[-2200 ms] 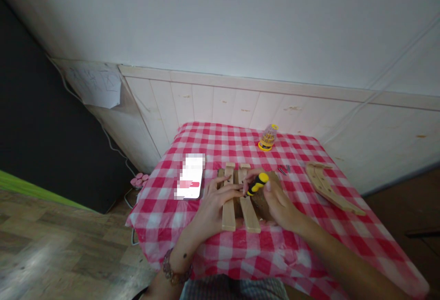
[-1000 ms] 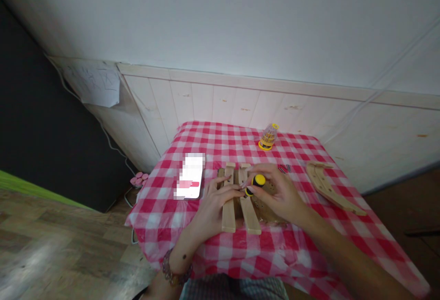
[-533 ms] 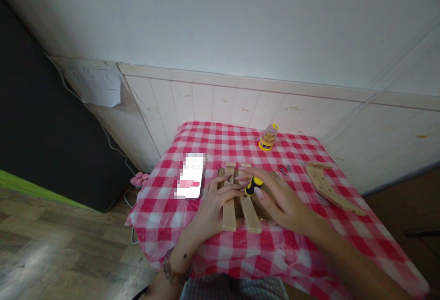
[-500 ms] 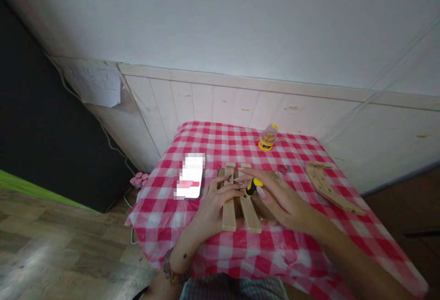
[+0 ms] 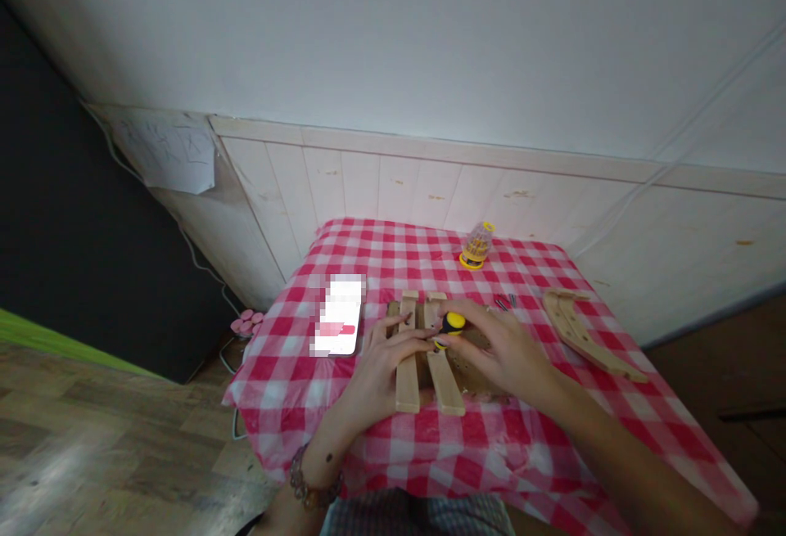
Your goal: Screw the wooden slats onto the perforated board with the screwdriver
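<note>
My right hand (image 5: pixel 507 348) is closed around a short yellow-and-black screwdriver (image 5: pixel 454 322), thumb below it and fingers above. The screwdriver is over the right of two pale wooden slats; its tip is hidden by my fingers. My left hand (image 5: pixel 384 364) lies across the left wooden slat (image 5: pixel 408 393), gripping it, with fingertips reaching the right wooden slat (image 5: pixel 447 389) near the screwdriver. Both slats rest side by side on a brown board (image 5: pixel 476 376), partly covered by my hands. Small dark holes show in the left slat.
A red-and-white checked cloth (image 5: pixel 393 254) covers the table. Left lies a phone (image 5: pixel 339 315) with a lit screen. A bit holder with a clear cover (image 5: pixel 477 246) stands at the back. Small metal screws (image 5: pixel 507 302) lie right of the board, and a curved wooden piece (image 5: pixel 586 340) farther right.
My right hand's fingers have shifted their hold on the screwdriver, and its handle has tilted to lie flatter. My left hand and the slats stay in place.
</note>
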`<state>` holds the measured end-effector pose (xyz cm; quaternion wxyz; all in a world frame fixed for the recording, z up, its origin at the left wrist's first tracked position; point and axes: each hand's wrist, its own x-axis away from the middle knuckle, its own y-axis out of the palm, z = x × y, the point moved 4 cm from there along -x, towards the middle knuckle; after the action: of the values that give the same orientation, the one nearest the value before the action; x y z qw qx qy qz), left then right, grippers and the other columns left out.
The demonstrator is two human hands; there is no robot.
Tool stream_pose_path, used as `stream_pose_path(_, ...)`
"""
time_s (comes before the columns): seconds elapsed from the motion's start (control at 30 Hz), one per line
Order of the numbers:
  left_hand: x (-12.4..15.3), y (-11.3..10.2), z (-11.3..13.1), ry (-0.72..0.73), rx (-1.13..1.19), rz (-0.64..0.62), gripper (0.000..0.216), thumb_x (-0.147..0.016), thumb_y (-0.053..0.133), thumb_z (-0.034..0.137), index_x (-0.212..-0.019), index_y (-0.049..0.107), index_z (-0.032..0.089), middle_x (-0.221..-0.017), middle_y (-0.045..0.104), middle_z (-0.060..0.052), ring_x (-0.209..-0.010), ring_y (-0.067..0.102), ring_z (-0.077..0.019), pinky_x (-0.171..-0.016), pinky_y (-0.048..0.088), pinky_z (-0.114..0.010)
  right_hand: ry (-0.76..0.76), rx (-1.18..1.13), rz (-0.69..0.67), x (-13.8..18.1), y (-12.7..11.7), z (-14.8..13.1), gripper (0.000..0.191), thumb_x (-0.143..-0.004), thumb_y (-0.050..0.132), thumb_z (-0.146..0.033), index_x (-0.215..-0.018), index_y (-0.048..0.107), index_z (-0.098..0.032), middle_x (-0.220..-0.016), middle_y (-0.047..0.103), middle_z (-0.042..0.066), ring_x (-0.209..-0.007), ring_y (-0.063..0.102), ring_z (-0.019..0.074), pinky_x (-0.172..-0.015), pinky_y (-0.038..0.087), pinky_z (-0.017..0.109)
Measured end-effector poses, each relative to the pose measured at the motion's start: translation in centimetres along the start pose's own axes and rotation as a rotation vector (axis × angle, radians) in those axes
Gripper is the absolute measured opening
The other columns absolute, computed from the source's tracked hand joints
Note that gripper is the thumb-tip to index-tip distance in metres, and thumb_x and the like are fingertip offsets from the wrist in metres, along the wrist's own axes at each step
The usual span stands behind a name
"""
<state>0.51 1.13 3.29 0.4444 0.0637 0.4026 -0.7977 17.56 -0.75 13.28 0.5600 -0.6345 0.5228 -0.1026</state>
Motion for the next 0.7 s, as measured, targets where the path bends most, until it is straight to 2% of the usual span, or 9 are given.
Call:
stream_pose_path(0.13, 0.0, 0.0, -0.2, -0.026, 0.006, 0.002, 0.052, -0.075, 0.087, 0.037, -0.122, 0.068, 0.027, -0.136, 0.07, -0.008, -0.139, 0.049, -0.0363, -0.118, 0.031, -0.059, 0.022, 0.056, 0.129, 0.0, 0.5, 0.0, 0.014, -0.102, 0.056, -0.035, -0.103, 0.062, -0.021, -0.085, 0.08, 0.006, -0.071, 0.077, 0.0217, -0.063, 0.057, 0.029)
stream_pose_path(0.3, -0.1, 0.0, -0.2, -0.038, 0.012, -0.017, 0.051, -0.076, 0.086, 0.038, -0.123, 0.069, 0.027, -0.136, 0.07, -0.009, -0.139, 0.048, -0.0371, -0.117, 0.033, -0.06, -0.026, 0.151, 0.285, 0.2, 0.6, -0.7, 0.023, -0.105, 0.05, -0.039, -0.093, 0.06, -0.021, -0.07, 0.074, 0.003, -0.057, 0.071, 0.0184, -0.054, 0.05, 0.025)
stream_pose_path(0.4, -0.2, -0.2, 0.0, -0.046, 0.011, -0.023, 0.049, -0.077, 0.085, 0.039, -0.122, 0.07, 0.027, -0.138, 0.069, -0.009, -0.141, 0.046, -0.0377, -0.116, 0.034, -0.061, -0.037, 0.244, 0.349, 0.3, 0.8, -1.0, 0.027, -0.105, 0.049, -0.035, -0.083, 0.058, -0.021, -0.061, 0.07, 0.002, -0.052, 0.066, 0.017, -0.051, 0.047, 0.024)
stream_pose_path(0.53, -0.2, -0.1, 0.1, -0.056, 0.011, -0.039, 0.05, -0.076, 0.087, 0.039, -0.121, 0.071, 0.028, -0.138, 0.069, -0.008, -0.142, 0.045, -0.0377, -0.117, 0.033, -0.061, -0.066, 0.315, 0.394, 0.0, 0.8, -1.2, 0.031, -0.103, 0.048, -0.027, -0.074, 0.057, -0.021, -0.053, 0.065, -0.001, -0.043, 0.059, 0.0128, -0.047, 0.04, 0.022)
stream_pose_path(0.7, -0.1, 0.0, -0.1, -0.077, -0.004, -0.018, 0.051, -0.075, 0.087, 0.038, -0.121, 0.07, 0.028, -0.137, 0.069, -0.008, -0.143, 0.043, -0.0379, -0.118, 0.031, -0.061, -0.038, 0.394, 0.425, -0.4, 1.0, -1.2, 0.032, -0.101, 0.048, -0.027, -0.073, 0.061, -0.02, -0.049, 0.064, -0.001, -0.04, 0.057, 0.0129, -0.046, 0.036, 0.023)
